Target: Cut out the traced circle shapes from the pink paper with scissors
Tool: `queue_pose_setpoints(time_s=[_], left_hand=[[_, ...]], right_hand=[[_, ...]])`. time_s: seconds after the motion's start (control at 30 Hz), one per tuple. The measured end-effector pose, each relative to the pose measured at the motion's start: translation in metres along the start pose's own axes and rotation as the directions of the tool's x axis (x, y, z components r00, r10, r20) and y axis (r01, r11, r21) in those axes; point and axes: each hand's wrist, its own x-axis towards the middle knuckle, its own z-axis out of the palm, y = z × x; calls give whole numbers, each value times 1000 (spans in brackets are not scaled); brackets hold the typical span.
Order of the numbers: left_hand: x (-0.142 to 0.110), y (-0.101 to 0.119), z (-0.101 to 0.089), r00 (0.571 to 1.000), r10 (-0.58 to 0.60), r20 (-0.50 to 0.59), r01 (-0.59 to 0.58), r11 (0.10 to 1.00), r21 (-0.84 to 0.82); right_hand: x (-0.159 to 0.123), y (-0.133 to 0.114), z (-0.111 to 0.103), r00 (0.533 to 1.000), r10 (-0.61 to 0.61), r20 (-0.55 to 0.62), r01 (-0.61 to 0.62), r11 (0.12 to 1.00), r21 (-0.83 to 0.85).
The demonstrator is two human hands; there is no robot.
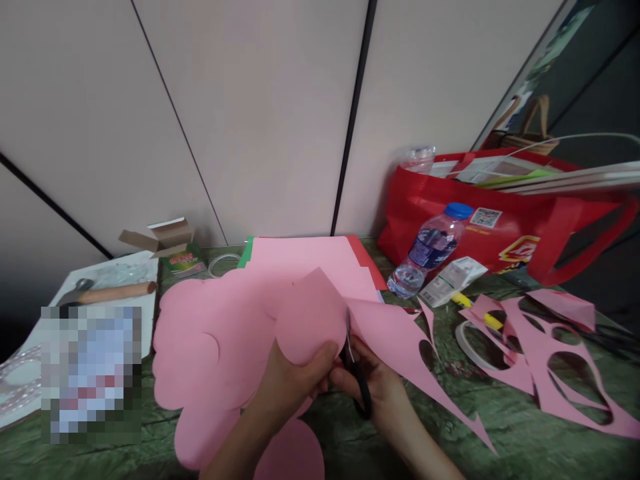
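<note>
My left hand (303, 373) grips a piece of pink paper (310, 320) by its lower edge, the thumb lying on top. The near side of that piece is cut round, and its far end still has a straight-edged corner. Black-handled scissors (359, 383) are in my right hand (373, 377), their blades along the right edge of the piece. A pink offcut (395, 333) trails away to the right of the blades. Beneath and left of my hands lie several overlapping pink cut-outs (195, 340) with rounded edges.
Behind sits a stack of coloured sheets (300, 250). At right are a water bottle (430, 250), a small white box (453, 281), a red bag (450, 193), a tape roll (473, 350) and pink scraps (543, 360). At left are an opened box (180, 257) and a wooden-handled hammer (120, 291).
</note>
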Motion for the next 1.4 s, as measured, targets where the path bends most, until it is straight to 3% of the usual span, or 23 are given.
queue_pose_setpoints(time_s=[0.23, 0.37, 0.83, 1.1, 1.4], left_hand=[[-2, 1, -1, 1000, 19, 12, -19, 1000, -3], [-2, 0, 0, 1000, 18, -21, -18, 1000, -14], [0, -7, -3, 997, 72, 37, -72, 997, 11], [-2, 0, 0, 992, 114, -45, -113, 993, 20], [2, -6, -6, 993, 118, -4, -117, 990, 77]], right_hand=[[-1, 3, -2, 998, -10, -56, 8, 1000, -19], [-1, 3, -3, 999, -7, -47, 5, 998, -59], [1, -6, -2, 1000, 10, -28, -11, 999, -35], [1, -9, -2, 1000, -26, -15, 26, 999, -42], [0, 4, -4, 998, -29, -51, 31, 999, 25]])
